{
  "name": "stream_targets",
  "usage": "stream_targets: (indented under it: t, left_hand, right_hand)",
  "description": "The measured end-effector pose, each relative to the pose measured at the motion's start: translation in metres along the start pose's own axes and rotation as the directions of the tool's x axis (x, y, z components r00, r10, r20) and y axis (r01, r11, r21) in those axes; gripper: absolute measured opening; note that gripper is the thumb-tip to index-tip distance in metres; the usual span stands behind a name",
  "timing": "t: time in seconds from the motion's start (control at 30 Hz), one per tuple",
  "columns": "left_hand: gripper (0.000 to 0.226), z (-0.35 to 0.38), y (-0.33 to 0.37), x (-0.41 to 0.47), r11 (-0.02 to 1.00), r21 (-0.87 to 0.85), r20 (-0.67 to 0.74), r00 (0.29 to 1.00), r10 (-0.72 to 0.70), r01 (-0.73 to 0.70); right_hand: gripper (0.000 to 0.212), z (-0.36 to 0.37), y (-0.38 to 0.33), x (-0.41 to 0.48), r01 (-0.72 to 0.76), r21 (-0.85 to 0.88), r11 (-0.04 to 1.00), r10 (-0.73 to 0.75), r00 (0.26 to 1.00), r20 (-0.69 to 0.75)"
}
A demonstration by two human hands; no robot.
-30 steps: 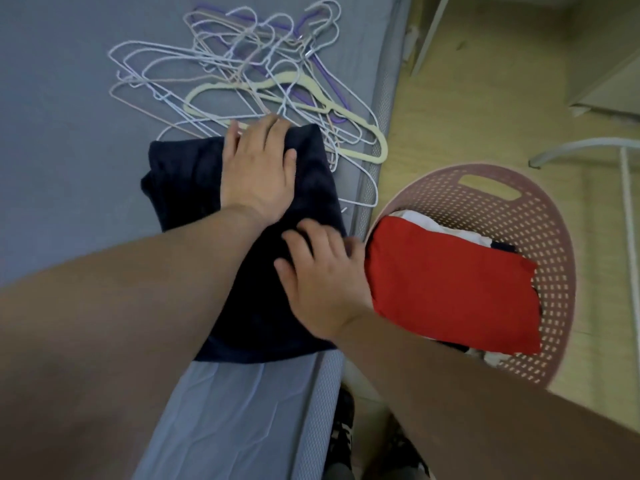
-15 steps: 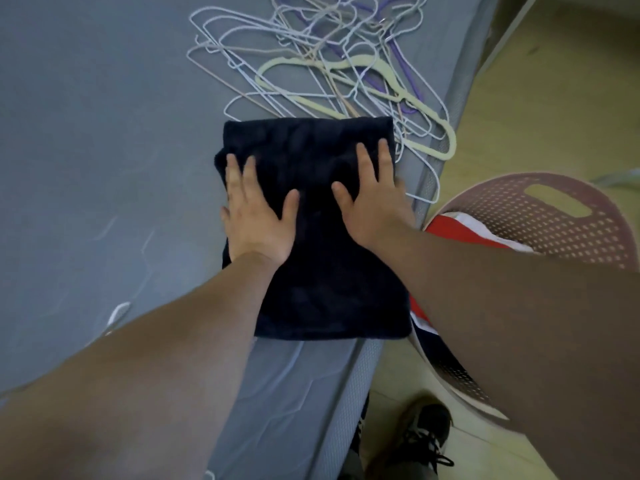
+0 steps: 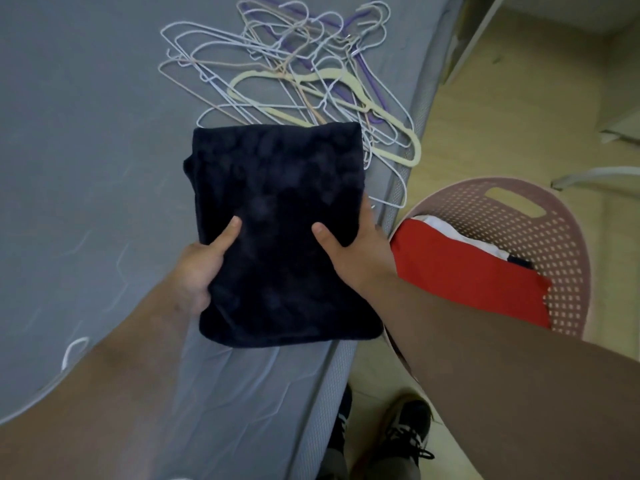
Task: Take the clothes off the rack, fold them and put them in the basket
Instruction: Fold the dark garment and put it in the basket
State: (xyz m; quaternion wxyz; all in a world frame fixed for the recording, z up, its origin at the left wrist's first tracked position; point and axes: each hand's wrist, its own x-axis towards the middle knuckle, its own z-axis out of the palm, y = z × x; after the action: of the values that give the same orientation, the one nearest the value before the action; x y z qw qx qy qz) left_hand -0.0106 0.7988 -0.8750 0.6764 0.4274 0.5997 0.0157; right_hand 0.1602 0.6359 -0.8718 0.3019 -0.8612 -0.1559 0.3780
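Head view. Half a second ago both hands were lying flat on top of the dark navy folded fleece garment (image 3: 277, 230), pressing it down. Now the left hand (image 3: 199, 268) and the right hand (image 3: 360, 251) are each clamping one long side edge. The thumbs are lying on top. The fingers are tucked beneath and hidden, so the grip is pinching the cloth from both flanks rather than spreading over it.

Judgement: folding of this piece is finished and the transfer is starting. Whether the garment is already clear of the grey bed mattress (image 3: 86, 168) cannot be told.

The garment is sitting between the two hands, over the bed's edge strip. Its long axis is running straight away from the person. The far short edge is pointing at the tangle of wire and plastic hangers (image 3: 294, 74) beyond the grip, and the near short edge is lying behind the grip, towards the body.

The pink perforated plastic basket (image 3: 561, 258) is standing on the floor just right of the right-hand grip. A red folded garment (image 3: 467, 282) is lying on top inside it.
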Motion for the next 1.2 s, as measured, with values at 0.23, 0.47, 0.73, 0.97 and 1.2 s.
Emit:
stream_targets:
  t: [0.23,0.47,0.73,0.97,1.2]
  left_hand:
    - [0.054,0.02,0.01,-0.04,0.964,-0.087,-0.092,0.965,0.245,-0.253]
    - [0.032,0.107,0.041,-0.092,0.867,0.029,-0.07,0.864,0.498,-0.497]
    - [0.034,0.248,0.008,-0.1,0.842,0.194,0.188,0.862,0.471,-0.503]
    - [0.04,0.287,-0.054,-0.08,0.828,0.367,0.18,0.906,0.383,-0.424]
    - [0.063,0.291,-0.091,-0.057,0.683,0.646,0.175,0.937,0.301,-0.34]
  right_hand:
    - [0.086,-0.024,-0.004,-0.01,0.133,0.087,0.987,-0.125,0.988,-0.095]
    - [0.079,-0.106,0.031,-0.043,0.234,0.214,0.948,-0.153,0.928,-0.339]
    - [0.074,-0.188,0.137,-0.097,0.014,0.246,0.969,0.124,0.836,-0.535]
    - [0.078,-0.167,0.206,-0.108,-0.185,0.215,0.959,0.266,0.851,-0.452]
    - [0.077,-0.136,0.235,-0.089,-0.302,0.134,0.944,0.329,0.889,-0.318]
